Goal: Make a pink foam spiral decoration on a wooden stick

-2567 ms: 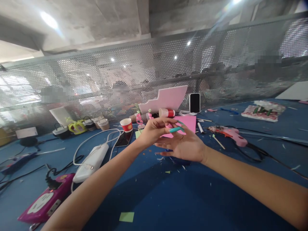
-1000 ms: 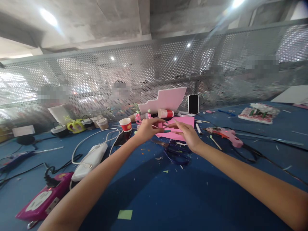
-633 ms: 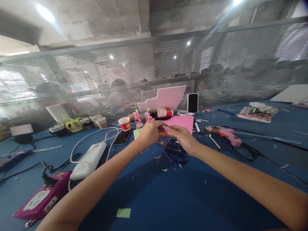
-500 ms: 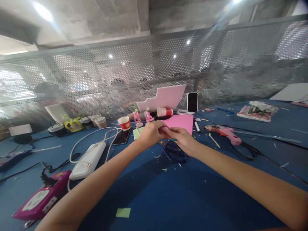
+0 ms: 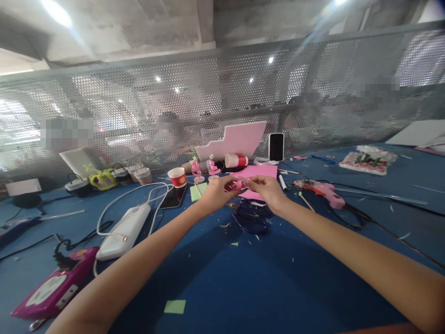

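Between my two hands is a small curled strip of pink paper point(image 5: 239, 184), partly covered by fingers. My left hand point(image 5: 218, 191) pinches it from the left. My right hand point(image 5: 267, 189) grips its other end with thumb and fingertips. Just below them on the blue table lie dark blue scissors point(image 5: 251, 221). A bright pink sheet of paper point(image 5: 266, 172) lies behind my hands. Two small pink curled-paper figures point(image 5: 213, 168) stand beyond my left hand, beside a green paper piece point(image 5: 198, 191).
A red paper cup point(image 5: 177, 177) stands by a dark phone point(image 5: 173, 197). On the left are a white power bank point(image 5: 127, 232) with cables and a purple power strip point(image 5: 57, 284). A pink glue gun point(image 5: 327, 192) lies right. Pink foam board point(image 5: 239, 141) leans on the mesh partition point(image 5: 139, 111).
My hands have drawn slightly apart, and more of the pink paper strip shows between them. The scissors below are less covered by my right hand.
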`<action>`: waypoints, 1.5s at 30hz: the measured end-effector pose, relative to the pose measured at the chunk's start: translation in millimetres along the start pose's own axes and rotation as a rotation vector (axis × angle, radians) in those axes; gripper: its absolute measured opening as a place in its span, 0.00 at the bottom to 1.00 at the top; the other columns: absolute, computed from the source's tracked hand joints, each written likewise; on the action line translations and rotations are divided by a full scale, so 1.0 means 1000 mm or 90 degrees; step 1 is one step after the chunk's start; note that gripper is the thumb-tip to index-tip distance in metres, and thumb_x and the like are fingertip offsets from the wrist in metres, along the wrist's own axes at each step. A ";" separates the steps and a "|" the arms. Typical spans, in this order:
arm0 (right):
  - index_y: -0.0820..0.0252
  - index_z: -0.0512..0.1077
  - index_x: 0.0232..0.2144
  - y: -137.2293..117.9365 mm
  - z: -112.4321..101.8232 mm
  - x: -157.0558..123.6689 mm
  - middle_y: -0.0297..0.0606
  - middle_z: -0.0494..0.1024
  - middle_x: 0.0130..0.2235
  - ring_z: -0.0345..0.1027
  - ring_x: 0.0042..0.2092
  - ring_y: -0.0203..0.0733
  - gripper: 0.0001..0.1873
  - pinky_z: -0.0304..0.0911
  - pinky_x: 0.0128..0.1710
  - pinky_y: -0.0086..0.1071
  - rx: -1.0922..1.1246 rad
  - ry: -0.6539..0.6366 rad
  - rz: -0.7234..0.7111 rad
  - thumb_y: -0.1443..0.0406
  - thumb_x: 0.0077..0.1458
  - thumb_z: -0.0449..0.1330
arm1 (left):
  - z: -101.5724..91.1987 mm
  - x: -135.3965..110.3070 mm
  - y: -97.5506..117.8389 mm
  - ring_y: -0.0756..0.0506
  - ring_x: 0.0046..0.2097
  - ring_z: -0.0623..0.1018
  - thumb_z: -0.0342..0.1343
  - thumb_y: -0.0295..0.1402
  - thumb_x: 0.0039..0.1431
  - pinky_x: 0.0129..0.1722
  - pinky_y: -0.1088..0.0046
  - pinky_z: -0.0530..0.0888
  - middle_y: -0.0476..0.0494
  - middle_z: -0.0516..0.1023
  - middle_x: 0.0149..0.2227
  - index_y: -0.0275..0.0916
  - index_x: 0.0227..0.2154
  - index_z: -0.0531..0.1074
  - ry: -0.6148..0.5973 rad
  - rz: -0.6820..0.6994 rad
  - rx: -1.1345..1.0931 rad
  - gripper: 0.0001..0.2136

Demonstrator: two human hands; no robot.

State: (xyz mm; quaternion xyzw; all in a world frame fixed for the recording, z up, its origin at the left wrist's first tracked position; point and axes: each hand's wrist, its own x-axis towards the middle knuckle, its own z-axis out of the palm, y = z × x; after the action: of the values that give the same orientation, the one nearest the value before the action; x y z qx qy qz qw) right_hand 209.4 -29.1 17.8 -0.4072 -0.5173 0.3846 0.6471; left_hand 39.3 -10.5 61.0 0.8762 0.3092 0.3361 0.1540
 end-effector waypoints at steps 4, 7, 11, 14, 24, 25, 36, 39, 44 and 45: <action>0.57 0.76 0.24 0.002 -0.011 0.009 0.37 0.77 0.29 0.70 0.34 0.43 0.14 0.63 0.41 0.41 -0.042 -0.014 -0.074 0.53 0.40 0.67 | 0.000 0.001 -0.006 0.51 0.28 0.75 0.60 0.33 0.50 0.30 0.74 0.72 0.50 0.74 0.26 0.38 0.46 0.70 -0.061 -0.108 -0.169 0.19; 0.57 0.75 0.23 0.000 -0.017 0.014 0.38 0.77 0.29 0.70 0.34 0.43 0.13 0.64 0.41 0.42 -0.078 -0.033 -0.126 0.54 0.42 0.66 | -0.003 0.004 -0.012 0.50 0.27 0.77 0.59 0.38 0.51 0.29 0.74 0.73 0.48 0.76 0.28 0.39 0.48 0.68 -0.131 -0.211 -0.374 0.20; 0.57 0.75 0.26 -0.006 -0.021 0.016 0.36 0.77 0.30 0.71 0.34 0.41 0.12 0.67 0.40 0.41 -0.042 -0.050 -0.125 0.56 0.42 0.67 | -0.009 0.007 -0.019 0.52 0.26 0.75 0.58 0.36 0.54 0.27 0.77 0.72 0.48 0.75 0.27 0.40 0.46 0.69 -0.150 -0.316 -0.618 0.16; 0.58 0.76 0.28 -0.007 -0.022 0.016 0.38 0.77 0.32 0.71 0.35 0.41 0.12 0.68 0.40 0.40 -0.048 -0.101 -0.138 0.56 0.43 0.66 | -0.011 0.007 -0.022 0.54 0.25 0.73 0.55 0.36 0.57 0.25 0.79 0.70 0.51 0.72 0.25 0.41 0.44 0.70 -0.130 -0.353 -0.707 0.12; 0.58 0.77 0.28 -0.008 -0.014 0.008 0.38 0.77 0.31 0.71 0.31 0.39 0.13 0.68 0.34 0.36 -0.192 -0.097 -0.241 0.54 0.49 0.62 | -0.002 0.009 -0.018 0.51 0.29 0.77 0.60 0.30 0.52 0.32 0.75 0.73 0.46 0.76 0.30 0.37 0.39 0.71 -0.081 -0.272 -0.558 0.11; 0.58 0.77 0.27 -0.009 -0.014 0.007 0.38 0.75 0.32 0.71 0.30 0.39 0.14 0.68 0.33 0.36 -0.207 -0.083 -0.257 0.54 0.49 0.63 | -0.002 0.009 -0.018 0.51 0.28 0.78 0.60 0.30 0.52 0.31 0.75 0.74 0.46 0.77 0.30 0.37 0.39 0.70 -0.079 -0.256 -0.523 0.11; 0.61 0.72 0.21 -0.015 -0.013 0.003 0.32 0.67 0.23 0.60 0.21 0.32 0.19 0.58 0.24 0.30 -0.239 -0.070 -0.236 0.51 0.50 0.60 | 0.008 0.003 -0.009 0.51 0.22 0.74 0.51 0.38 0.59 0.23 0.75 0.73 0.46 0.74 0.24 0.36 0.33 0.69 -0.093 -0.374 -0.600 0.09; 0.61 0.70 0.21 -0.014 -0.007 -0.002 0.31 0.67 0.19 0.60 0.20 0.33 0.19 0.57 0.22 0.29 -0.171 -0.107 -0.160 0.50 0.49 0.61 | 0.018 0.000 -0.010 0.50 0.23 0.75 0.51 0.39 0.59 0.23 0.75 0.73 0.45 0.75 0.27 0.36 0.32 0.69 -0.076 -0.398 -0.594 0.10; 0.61 0.70 0.18 -0.009 0.000 -0.008 0.30 0.65 0.15 0.58 0.17 0.33 0.20 0.54 0.18 0.28 -0.151 -0.073 -0.112 0.50 0.47 0.62 | 0.030 -0.004 -0.010 0.48 0.31 0.77 0.50 0.47 0.57 0.28 0.72 0.74 0.40 0.76 0.34 0.35 0.34 0.69 -0.093 -0.341 -0.604 0.17; 0.61 0.70 0.18 -0.008 0.000 -0.009 0.30 0.65 0.14 0.57 0.16 0.32 0.20 0.53 0.17 0.28 -0.150 -0.066 -0.109 0.50 0.46 0.62 | 0.031 -0.004 -0.009 0.49 0.30 0.77 0.54 0.45 0.55 0.27 0.73 0.74 0.43 0.75 0.32 0.36 0.35 0.68 -0.083 -0.306 -0.570 0.16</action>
State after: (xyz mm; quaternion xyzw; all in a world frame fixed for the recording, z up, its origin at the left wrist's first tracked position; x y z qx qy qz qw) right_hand 208.4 -40.3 22.5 -0.4141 -0.6244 0.2850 0.5979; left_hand 53.8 -8.0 31.8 0.6475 0.3177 0.3354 0.6061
